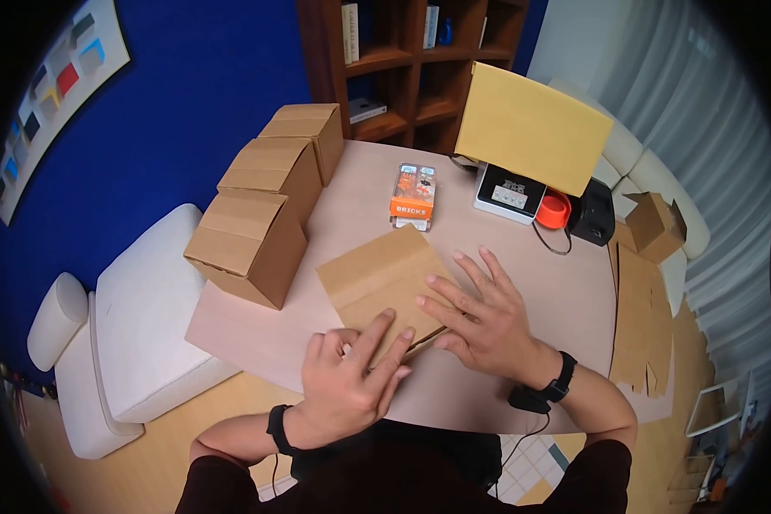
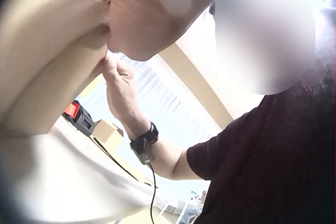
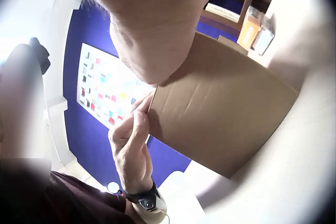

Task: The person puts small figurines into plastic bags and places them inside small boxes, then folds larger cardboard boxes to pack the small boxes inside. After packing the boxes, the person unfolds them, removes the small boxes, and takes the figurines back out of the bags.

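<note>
A brown cardboard box (image 1: 385, 278) stands on the table in front of me, its top panel facing up and a dark slit along the near edge. My left hand (image 1: 347, 377) presses its extended fingertips on the top near that edge. Spread wide, the fingers of my right hand (image 1: 488, 321) rest on the top's right side. The right wrist view shows a plain side wall of the box (image 3: 226, 103), with the left hand (image 3: 134, 150) at its upper edge. In the left wrist view, the right hand (image 2: 123, 87) touches the box's far edge.
Several closed cardboard boxes (image 1: 253, 240) line the table's left edge. Ahead lie an orange bricks package (image 1: 413, 199), a white device (image 1: 510, 195) under a yellow panel (image 1: 531, 128), a red round object (image 1: 554, 210) and a black device (image 1: 593, 214). Flattened cardboard (image 1: 642, 317) lies at right.
</note>
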A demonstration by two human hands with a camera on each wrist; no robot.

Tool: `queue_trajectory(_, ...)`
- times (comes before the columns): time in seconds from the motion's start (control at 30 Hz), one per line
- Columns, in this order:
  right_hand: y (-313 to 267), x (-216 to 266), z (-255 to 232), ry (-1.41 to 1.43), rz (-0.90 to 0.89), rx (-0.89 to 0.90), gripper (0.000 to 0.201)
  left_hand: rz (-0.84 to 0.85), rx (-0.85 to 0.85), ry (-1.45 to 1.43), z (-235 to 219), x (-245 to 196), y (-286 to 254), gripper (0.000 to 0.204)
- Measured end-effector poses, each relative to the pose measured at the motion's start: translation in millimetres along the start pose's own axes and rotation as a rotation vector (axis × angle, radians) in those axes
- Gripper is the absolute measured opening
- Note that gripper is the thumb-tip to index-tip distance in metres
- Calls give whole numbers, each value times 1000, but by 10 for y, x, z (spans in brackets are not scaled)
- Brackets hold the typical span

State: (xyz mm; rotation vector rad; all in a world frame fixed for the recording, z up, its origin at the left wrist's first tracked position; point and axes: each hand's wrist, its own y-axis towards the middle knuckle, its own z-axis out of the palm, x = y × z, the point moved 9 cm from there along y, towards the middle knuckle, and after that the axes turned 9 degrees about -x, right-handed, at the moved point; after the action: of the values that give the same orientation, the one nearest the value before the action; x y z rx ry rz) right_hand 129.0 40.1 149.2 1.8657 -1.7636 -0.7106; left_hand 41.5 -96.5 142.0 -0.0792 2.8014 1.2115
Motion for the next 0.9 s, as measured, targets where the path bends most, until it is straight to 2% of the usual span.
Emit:
queue_trajectory(0.13, -56, -372, 139, 206, 64, 84, 49, 48, -93, 52, 23, -1, -103, 57)
queue_trajectory(0.2, -99, -990, 312, 480, 419, -37, 50, 57, -95, 53, 9, 24, -120, 56)
queue_trajectory(0.23, -5, -1087, 377, 477, 416, -35, 50, 70, -100, 55, 5, 26, -121, 55)
queue_trajectory(0.3, 221, -1349, 571, 308, 524, 1, 50, 72, -110, 53, -9, 17, -153, 55)
queue_trajectory(0.33, 344, -1461, 733, 306, 517, -1, 50, 73, -113, 53, -21, 10, -173, 55)
queue_trajectory(0.4, 628, -1579, 1114, 53, 346, 13, 56, 72, -108, 61, -41, -25, -174, 55)
queue_trajectory(0.43, 787, -1602, 1269, 52, 341, 4, 56, 73, -97, 63, -40, -49, -153, 56)
queue_trajectory(0.5, 1021, -1677, 1688, -119, 364, 203, 58, 58, -60, 86, -43, -117, -51, 55)
queue_trajectory(0.53, 1092, -1724, 1817, -121, 359, 194, 58, 58, -27, 94, -12, -158, 10, 55)
queue_trajectory(0.6, 1119, -1862, 2172, -144, 405, 398, 62, 68, 62, 117, 118, -216, 71, 57)
queue_trajectory(0.63, 1198, -1877, 2170, -145, 397, 389, 62, 68, 54, 126, 154, -203, 74, 57)
queue_trajectory(0.7, 1089, -1944, 2367, -162, 470, 692, 51, 104, 101, 116, 321, -165, 51, 60)
queue_trajectory(0.73, 1093, -1929, 2353, -161, 457, 644, 44, 109, 113, 128, 356, -108, 64, 60)
queue_trajectory(0.9, 697, -1933, 2111, -128, 419, 577, 39, 74, 172, 182, 553, 336, 319, 64)
